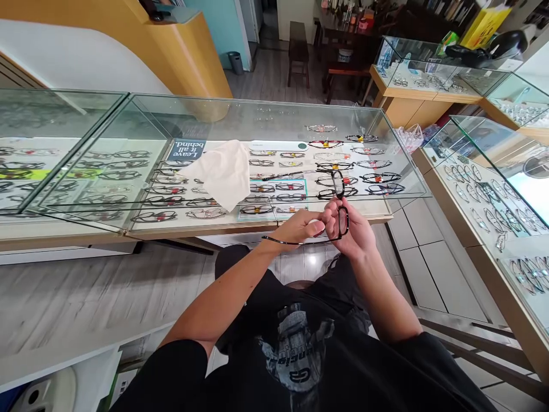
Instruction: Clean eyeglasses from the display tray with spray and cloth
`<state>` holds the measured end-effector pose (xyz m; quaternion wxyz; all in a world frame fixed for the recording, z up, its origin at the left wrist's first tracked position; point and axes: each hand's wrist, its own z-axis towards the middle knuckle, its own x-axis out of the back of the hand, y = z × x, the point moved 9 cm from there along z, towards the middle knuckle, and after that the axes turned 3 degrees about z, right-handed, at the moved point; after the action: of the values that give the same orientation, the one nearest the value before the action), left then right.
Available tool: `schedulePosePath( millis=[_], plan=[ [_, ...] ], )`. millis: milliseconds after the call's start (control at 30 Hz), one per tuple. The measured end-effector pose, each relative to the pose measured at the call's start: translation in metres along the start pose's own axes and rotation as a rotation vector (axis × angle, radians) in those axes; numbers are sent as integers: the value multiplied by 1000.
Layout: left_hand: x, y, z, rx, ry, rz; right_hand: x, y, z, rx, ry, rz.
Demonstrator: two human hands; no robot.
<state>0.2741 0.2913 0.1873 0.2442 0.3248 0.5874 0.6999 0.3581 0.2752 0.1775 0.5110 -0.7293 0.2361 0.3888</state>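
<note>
In the head view, two hands meet right of centre at one pair of glasses (340, 197), its two lenses showing. The right hand (357, 232), palm turned up, curls around the nearer rim; the left hand (295, 226) reaches across beside it, its grip unclear. One white cloth (227, 174) lies left of centre.

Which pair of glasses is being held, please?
The dark-framed pair between the left hand and right hand, temples spread; other glasses lie inside display cases.
</note>
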Motion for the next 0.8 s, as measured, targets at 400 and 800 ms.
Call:
schedulePosePath(
  millis=[400,800],
  plan=[
    [1,-1,4,18,-12,57,-3,-22,-4,124,27,-207],
    [19,15,-9,-40,42,36,-2,-13,-2,59,-2,-119]
  ],
)
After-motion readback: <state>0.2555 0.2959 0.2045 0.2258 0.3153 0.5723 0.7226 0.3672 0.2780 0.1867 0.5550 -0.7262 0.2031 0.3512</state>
